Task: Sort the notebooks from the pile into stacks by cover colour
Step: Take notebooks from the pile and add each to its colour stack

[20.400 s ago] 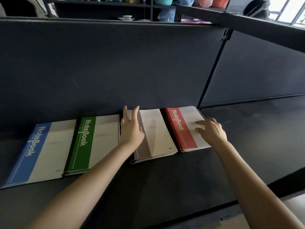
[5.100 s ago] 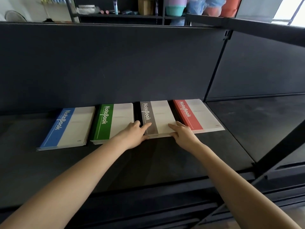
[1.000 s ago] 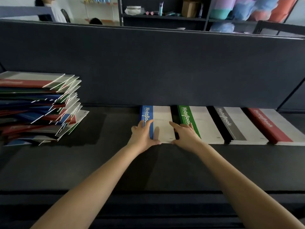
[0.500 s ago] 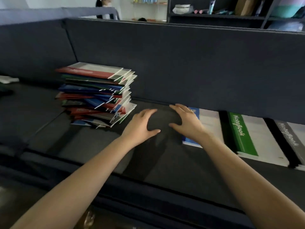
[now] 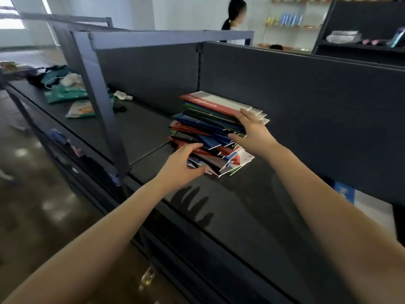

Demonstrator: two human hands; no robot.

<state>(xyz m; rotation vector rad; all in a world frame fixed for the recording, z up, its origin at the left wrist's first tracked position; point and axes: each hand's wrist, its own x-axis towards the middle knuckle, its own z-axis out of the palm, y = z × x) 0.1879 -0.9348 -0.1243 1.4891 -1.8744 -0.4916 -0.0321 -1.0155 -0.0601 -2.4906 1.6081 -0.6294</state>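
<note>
Red-topped pile point(image 5: 210, 130) of mixed notebooks sits on dark shelf point(image 5: 252, 205) | left hand point(image 5: 182, 165) clasps its lower near corner between thumb and fingers | right hand point(image 5: 252, 132) grips upper notebooks' right edge | blue notebook point(image 5: 344, 191) lies well apart, far right

You are in a shop: long dark metal display shelving point(image 5: 241, 216) carries a mixed-colour pile of notebooks point(image 5: 208, 128) and green packaged goods point(image 5: 63, 93); small bottles point(image 5: 285, 18) line white wall shelves point(image 5: 291, 27).
</note>
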